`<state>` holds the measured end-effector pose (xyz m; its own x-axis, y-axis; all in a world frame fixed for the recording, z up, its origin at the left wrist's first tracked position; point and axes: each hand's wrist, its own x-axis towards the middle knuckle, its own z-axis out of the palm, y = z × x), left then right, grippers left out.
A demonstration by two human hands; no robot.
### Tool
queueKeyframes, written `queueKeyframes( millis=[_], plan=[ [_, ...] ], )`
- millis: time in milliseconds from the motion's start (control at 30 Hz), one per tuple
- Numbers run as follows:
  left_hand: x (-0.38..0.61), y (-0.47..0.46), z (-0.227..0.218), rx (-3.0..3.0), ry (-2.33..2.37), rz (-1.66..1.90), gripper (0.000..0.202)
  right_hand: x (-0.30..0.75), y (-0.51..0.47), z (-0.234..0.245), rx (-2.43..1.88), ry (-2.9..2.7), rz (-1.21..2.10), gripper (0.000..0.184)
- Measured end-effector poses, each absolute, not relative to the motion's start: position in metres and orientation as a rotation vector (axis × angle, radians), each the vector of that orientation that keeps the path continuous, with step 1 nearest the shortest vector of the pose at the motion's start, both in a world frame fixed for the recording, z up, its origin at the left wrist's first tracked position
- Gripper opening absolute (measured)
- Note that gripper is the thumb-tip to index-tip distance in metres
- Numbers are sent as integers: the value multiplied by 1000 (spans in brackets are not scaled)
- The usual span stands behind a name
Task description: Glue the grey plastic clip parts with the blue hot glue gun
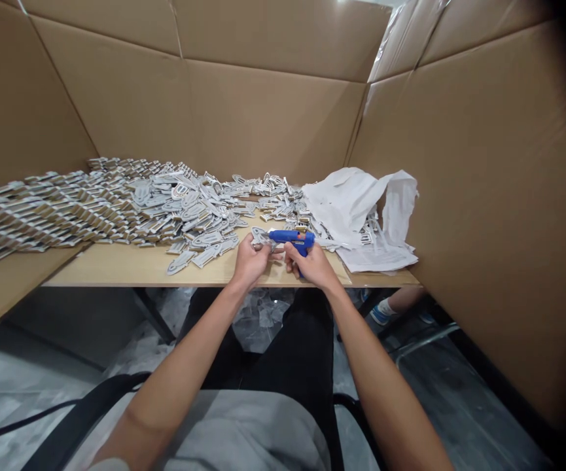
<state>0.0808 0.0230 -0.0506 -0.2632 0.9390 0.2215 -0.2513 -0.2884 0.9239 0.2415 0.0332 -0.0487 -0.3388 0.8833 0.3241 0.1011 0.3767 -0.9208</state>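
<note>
Two grips in play, both loaded. Right grip (312,263) is wrapped round the handle of a blue glue gun (287,237), thumb up along the near side of the body, nozzle pointing left. Left grip (253,260) is narrow: it pinches a small grey-white cutout (258,233) right at the nozzle. Can't tell from this view if nozzle and cutout actually touch; fingers and scale hide it. Both sit low over the front edge of the table (125,265), roughly mid-span.

Stock around it: loose pile of similar cutouts (199,203) just left of and behind the left grip, lying at all angles, some overlapping. Further left, stacked rows (42,209) of pieces, packed tight and leaning, run along to the left wall. Smaller scatter (277,190) sits behind the gun, along the back. Right of the right grip, crumpled white sheeting (346,196) lies partly over more pieces.

Tall cardboard walls (273,118) box in the back and both sides. Under the table: clear-looking scraps (263,317) between the wearer's black trousers (283,366), plus another person's blue-and-white shoe (381,315) at the right end.
</note>
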Motion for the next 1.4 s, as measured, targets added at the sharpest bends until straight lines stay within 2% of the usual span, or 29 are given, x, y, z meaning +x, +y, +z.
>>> queueKeyframes(
  millis=[333,600,1400],
  plan=[
    [82,23,-53,1069,984,1675,40,243,34,-49,-920,-1756,1041,56],
    [81,22,-52,1095,991,1680,34,243,35,-50,-959,-1736,1033,56],
    [80,25,-56,1118,1006,1680,35,242,29,-47,-1017,-1762,898,53]
  ],
)
